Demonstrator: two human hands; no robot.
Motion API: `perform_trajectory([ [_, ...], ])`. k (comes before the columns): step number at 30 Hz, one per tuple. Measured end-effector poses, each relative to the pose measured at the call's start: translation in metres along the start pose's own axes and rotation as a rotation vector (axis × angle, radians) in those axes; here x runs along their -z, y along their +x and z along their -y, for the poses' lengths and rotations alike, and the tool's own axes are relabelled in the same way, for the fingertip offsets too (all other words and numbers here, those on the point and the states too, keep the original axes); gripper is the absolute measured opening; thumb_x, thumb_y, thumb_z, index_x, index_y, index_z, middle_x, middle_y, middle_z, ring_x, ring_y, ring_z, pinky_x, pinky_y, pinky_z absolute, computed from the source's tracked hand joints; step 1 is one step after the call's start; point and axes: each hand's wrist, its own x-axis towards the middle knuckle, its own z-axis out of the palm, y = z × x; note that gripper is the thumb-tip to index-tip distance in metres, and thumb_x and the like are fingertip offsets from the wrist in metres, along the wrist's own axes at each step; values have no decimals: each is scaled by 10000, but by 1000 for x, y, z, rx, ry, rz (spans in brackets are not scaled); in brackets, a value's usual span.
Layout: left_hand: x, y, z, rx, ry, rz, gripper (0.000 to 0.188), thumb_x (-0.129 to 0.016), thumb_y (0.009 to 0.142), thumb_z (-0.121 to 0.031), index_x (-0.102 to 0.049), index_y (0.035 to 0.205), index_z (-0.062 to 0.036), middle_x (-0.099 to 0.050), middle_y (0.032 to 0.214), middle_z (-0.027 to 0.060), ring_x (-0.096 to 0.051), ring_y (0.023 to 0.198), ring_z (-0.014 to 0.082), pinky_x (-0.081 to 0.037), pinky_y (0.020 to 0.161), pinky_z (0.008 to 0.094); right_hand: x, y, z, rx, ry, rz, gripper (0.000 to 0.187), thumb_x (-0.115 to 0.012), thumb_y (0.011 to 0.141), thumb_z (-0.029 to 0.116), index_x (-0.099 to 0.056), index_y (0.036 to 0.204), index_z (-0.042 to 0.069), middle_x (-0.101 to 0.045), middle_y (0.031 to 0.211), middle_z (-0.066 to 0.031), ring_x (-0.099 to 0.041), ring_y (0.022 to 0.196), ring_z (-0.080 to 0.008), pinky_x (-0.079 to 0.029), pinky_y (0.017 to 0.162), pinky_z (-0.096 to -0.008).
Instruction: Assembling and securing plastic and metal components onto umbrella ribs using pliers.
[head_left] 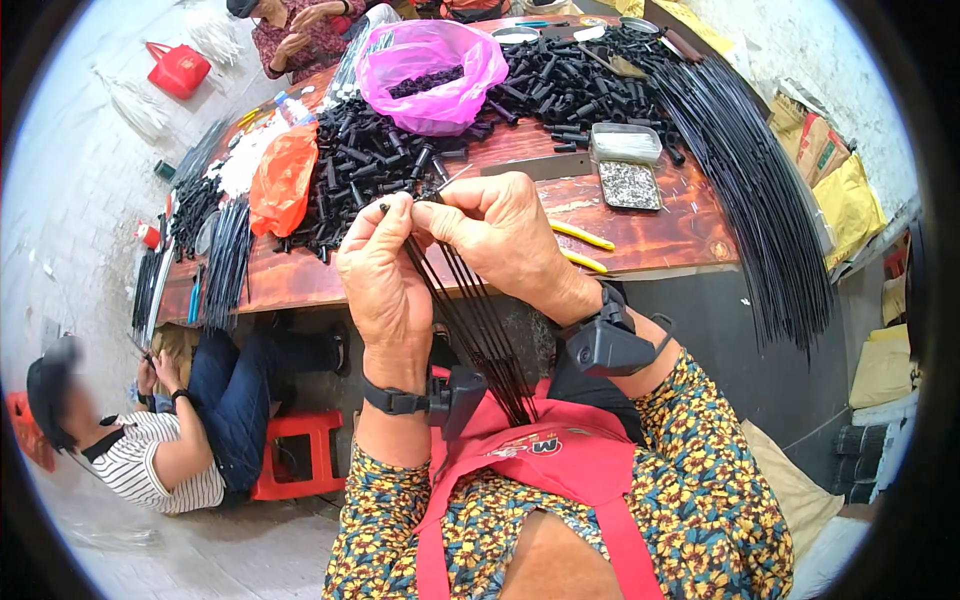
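My left hand and my right hand meet over the near edge of the table, thumbs and fingers pinched close together. Between them hangs a loose bunch of thin black rods, gripped near the upper ends. The rods slant down toward my red apron, where their lower ends touch or hang just before it. A fine light-coloured point sticks out above my right fingers; I cannot tell what it belongs to. Beyond my hands lies a pile of short black flanged tubes.
Yellow-handled pliers lie right of my hands, near a metal bar, a clear plastic box and a tin of small pieces. Long black rods overhang the right edge. A pink bag stands behind. Co-workers sit left and far.
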Motion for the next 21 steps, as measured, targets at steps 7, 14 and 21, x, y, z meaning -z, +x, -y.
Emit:
perform_trajectory([
  [7,14,11,0,131,-94,136,103,-631,886,-43,-648,979,-1,-659,909,53,-607,772,133,-494,723,273,9,9,-8,-119,258,93,287,-669,874,175,-644,656,-10,-610,591,-7,-509,538,-40,-391,465,-242],
  [14,24,15,-3,182,-45,185,285,-634,810,24,-627,1093,53,-668,993,111,-631,883,189,-503,832,331,21,13,-13,-248,259,214,155,-720,827,182,-671,766,48,-644,680,15,-530,606,-24,-394,529,-199],
  [21,24,20,-8,257,-29,168,356,-592,747,51,-627,1101,65,-668,983,108,-623,906,188,-479,852,333,20,13,-11,-253,394,303,274,-766,765,81,-660,1009,15,-650,830,-8,-596,734,-61,-491,679,-218],
])
